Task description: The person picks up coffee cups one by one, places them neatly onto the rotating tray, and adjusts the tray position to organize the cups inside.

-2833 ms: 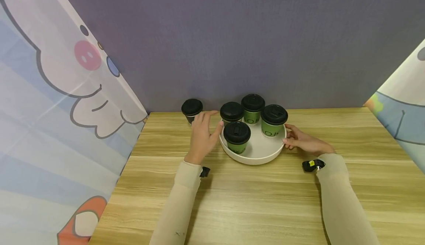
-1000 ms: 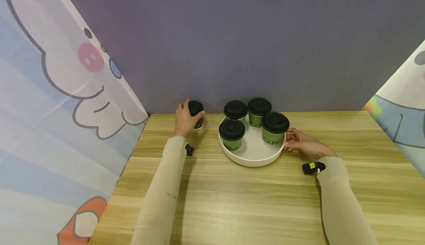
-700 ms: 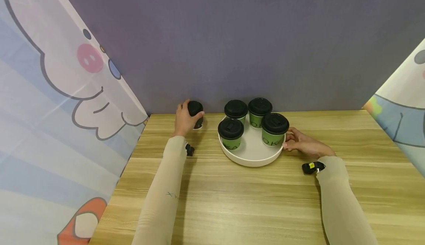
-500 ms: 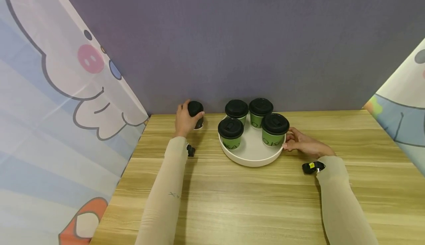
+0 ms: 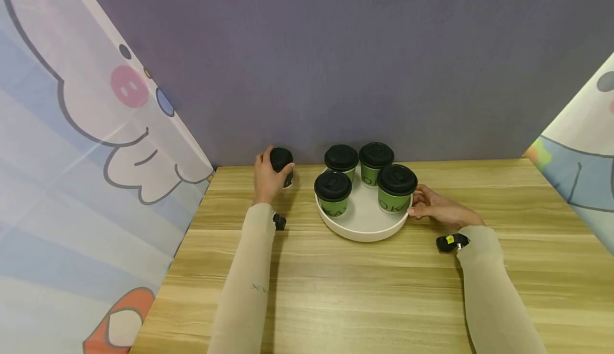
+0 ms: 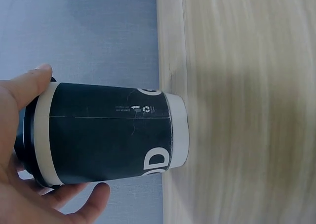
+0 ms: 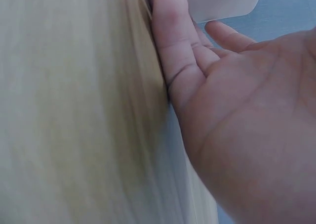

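My left hand (image 5: 268,177) holds a black paper coffee cup (image 6: 108,132) around its black lid, fingers on one side and thumb on the other. The cup stands upright at the table's back left; whether its base touches the wood I cannot tell. Further right is a round white tray (image 5: 364,235) with several green paper coffee cups in it: front left (image 5: 333,194), back left (image 5: 341,158), back right (image 5: 376,163) and right (image 5: 397,187). All have black lids. My right hand (image 5: 438,207) grips the tray's right rim, thumb in front; the fingertips are partly hidden.
The wooden table (image 5: 355,295) meets a grey-purple wall panel (image 5: 345,66) right behind the cups. Cartoon-printed curtains hang at left (image 5: 72,183) and right (image 5: 590,146). A small black wrist camera (image 5: 448,242) sits at my right sleeve.
My left hand has gone from the tray's left side to the black cup and taken hold of it. Green cups have shifted slightly in the tray. The right hand stays at the rim.
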`<state>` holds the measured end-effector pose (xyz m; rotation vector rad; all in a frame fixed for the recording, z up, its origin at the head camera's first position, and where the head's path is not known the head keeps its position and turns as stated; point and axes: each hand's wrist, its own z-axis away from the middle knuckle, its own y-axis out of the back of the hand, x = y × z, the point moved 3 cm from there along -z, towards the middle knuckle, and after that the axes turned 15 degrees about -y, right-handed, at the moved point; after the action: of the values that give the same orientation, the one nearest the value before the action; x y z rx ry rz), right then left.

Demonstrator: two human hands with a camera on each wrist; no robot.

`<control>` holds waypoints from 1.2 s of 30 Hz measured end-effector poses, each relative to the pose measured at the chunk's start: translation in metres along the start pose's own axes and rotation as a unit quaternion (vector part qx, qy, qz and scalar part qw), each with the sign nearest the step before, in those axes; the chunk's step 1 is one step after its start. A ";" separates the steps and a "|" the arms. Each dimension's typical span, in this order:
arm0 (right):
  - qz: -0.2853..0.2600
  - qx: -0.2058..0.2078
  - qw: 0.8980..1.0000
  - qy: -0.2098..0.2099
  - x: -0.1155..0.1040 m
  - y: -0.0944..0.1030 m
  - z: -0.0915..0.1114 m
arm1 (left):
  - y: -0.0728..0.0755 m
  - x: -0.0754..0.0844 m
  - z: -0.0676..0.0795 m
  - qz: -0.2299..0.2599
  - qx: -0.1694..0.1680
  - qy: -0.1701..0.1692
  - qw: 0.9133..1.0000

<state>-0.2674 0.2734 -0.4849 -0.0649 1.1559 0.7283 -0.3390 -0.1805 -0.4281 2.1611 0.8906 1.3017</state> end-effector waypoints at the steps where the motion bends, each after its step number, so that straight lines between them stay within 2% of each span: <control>1: -0.002 -0.001 1.000 -0.002 0.000 0.000 0.000 | 0.000 0.000 0.002 0.001 0.006 -0.002 1.000; 7: -0.006 -0.005 1.000 -0.001 0.000 -0.001 0.000 | 0.000 0.004 0.010 0.003 0.033 -0.017 0.999; 16: -0.009 -0.006 1.000 0.003 0.001 -0.001 -0.001 | -0.002 0.010 0.022 0.001 0.065 -0.011 0.998; 24: 0.009 -0.003 1.000 0.005 -0.002 0.000 0.001 | -0.002 0.016 0.034 -0.011 0.095 -0.016 0.995; 31: 0.028 0.007 0.999 -0.029 -0.004 0.000 0.000 | -0.004 0.015 0.042 -0.024 0.104 -0.033 0.994; 36: 0.020 0.010 0.999 -0.033 -0.006 -0.002 0.001 | -0.002 0.017 0.045 -0.021 0.104 -0.040 0.994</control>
<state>-0.2670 0.2694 -0.4795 -0.0001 1.1031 0.7493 -0.2940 -0.1690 -0.4394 2.3206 1.0751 1.1380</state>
